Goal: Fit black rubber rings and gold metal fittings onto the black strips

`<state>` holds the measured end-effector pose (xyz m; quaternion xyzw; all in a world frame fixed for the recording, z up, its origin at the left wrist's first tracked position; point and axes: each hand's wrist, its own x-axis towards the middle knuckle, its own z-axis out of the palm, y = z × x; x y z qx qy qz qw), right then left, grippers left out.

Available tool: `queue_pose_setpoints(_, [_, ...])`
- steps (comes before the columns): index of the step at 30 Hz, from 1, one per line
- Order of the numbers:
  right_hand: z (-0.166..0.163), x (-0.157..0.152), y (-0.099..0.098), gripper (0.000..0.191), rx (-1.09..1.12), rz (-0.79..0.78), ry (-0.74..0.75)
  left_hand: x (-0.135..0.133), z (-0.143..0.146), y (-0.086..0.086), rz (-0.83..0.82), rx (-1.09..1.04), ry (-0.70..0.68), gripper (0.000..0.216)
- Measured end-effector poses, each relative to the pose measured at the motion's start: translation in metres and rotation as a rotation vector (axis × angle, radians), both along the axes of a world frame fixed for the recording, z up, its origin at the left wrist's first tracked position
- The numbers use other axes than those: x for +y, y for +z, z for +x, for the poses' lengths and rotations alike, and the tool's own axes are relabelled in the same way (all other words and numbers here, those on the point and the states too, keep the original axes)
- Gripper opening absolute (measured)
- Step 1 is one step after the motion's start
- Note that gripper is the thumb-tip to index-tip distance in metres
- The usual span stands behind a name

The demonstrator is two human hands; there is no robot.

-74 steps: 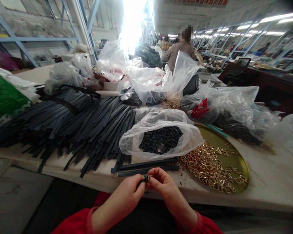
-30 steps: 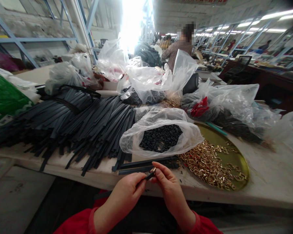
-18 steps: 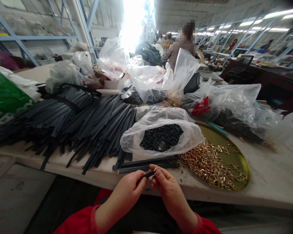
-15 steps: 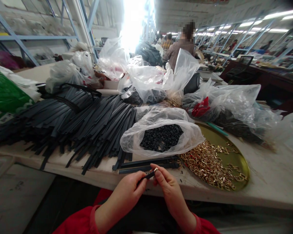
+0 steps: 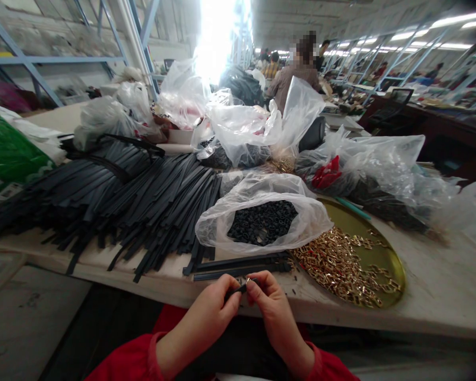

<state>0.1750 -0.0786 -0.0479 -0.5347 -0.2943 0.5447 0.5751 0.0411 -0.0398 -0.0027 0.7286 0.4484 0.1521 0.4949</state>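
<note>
Both hands work just off the near edge of the bench (image 5: 440, 296). The left hand (image 5: 210, 313) is closed, thumb and forefinger pinching a thin black strap (image 5: 241, 289) a little back from its end. The right hand (image 5: 272, 307) is closed on the very tip. A small metal fitting may sit under those fingertips, but the view is too tight to be sure.

Only a short piece of the strap shows. Its long axis runs from 8 o'clock to 2 o'clock, and the free end points to 2 o'clock, into the right hand. The rest is hidden behind the left hand.

The likeliest trouble, as I judge it:
- The strap end is narrow and limp, so it could buckle or twist between the two pinches if the hands push toward each other off its axis.
- Anything small let go here would fall past the bench edge into the lap or onto the floor, since the hands are held over open space.

From the hands:
- Two loose straps (image 5: 238, 267) lie at 12 o'clock.
- A bag of black loops (image 5: 262, 222) sits beyond them.
- A tray (image 5: 394, 267) of gold buckles (image 5: 337, 264) is at 2 o'clock.
- The big pile of straps (image 5: 143, 201) is at 10 o'clock.
</note>
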Motion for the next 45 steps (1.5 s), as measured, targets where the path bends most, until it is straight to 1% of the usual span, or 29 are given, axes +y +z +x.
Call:
queue_pose_setpoints(4, [-0.003, -0.001, -0.004, 0.023, 0.087, -0.033, 0.047, -0.001, 0.001, -0.004, -0.105, -0.055, 0.014, 0.011])
queue_pose_setpoints(7, [-0.001, 0.001, -0.006, 0.023, 0.188, -0.062, 0.007, 0.001, 0.0, -0.002, -0.195, -0.014, -0.025, 0.014])
queue_pose_setpoints(8, [0.0, 0.001, -0.007, 0.023, 0.212, -0.069, -0.014, 0.002, -0.001, -0.001, -0.201, 0.008, -0.035, 0.015])
queue_pose_setpoints(10, [0.001, 0.002, -0.006, 0.024, 0.225, -0.068, -0.038, 0.003, -0.002, 0.001, -0.164, 0.03, -0.035, 0.017])
queue_pose_setpoints(13, [-0.004, 0.0, -0.003, 0.026, 0.184, -0.061, -0.011, 0.003, -0.001, -0.002, -0.094, -0.01, -0.011, 0.017])
queue_pose_setpoints(14, [-0.006, -0.001, -0.003, 0.027, 0.172, -0.065, 0.001, 0.002, 0.0, -0.004, -0.093, -0.025, -0.004, 0.017])
queue_pose_setpoints(17, [-0.009, -0.004, -0.002, 0.026, 0.119, -0.076, 0.048, 0.001, 0.001, -0.007, -0.204, -0.047, 0.008, 0.02])
queue_pose_setpoints(20, [-0.005, -0.004, -0.002, 0.027, 0.002, -0.039, 0.042, 0.001, 0.001, -0.007, -0.333, -0.074, 0.001, 0.024])
queue_pose_setpoints(23, [0.0, -0.002, -0.001, 0.024, -0.039, -0.006, 0.041, 0.002, 0.0, -0.006, -0.364, -0.11, -0.004, 0.026])
queue_pose_setpoints(28, [0.0, -0.003, -0.001, 0.022, -0.018, 0.012, 0.099, 0.002, 0.0, -0.008, -0.396, -0.136, 0.021, 0.024])
queue_pose_setpoints(35, [-0.002, -0.008, -0.005, 0.019, -0.101, 0.018, 0.056, 0.001, -0.003, -0.005, -0.392, -0.092, -0.005, 0.024])
queue_pose_setpoints(40, [-0.002, -0.008, -0.002, 0.021, -0.215, 0.043, 0.022, 0.002, -0.002, -0.005, -0.386, -0.127, 0.039, 0.028])
queue_pose_setpoints(42, [-0.002, -0.008, 0.001, 0.022, -0.147, 0.021, 0.048, 0.003, 0.0, -0.006, -0.4, -0.136, 0.038, 0.028])
queue_pose_setpoints(45, [-0.004, -0.008, 0.002, 0.026, 0.072, -0.048, 0.076, 0.005, 0.002, -0.004, -0.421, -0.136, 0.018, 0.026])
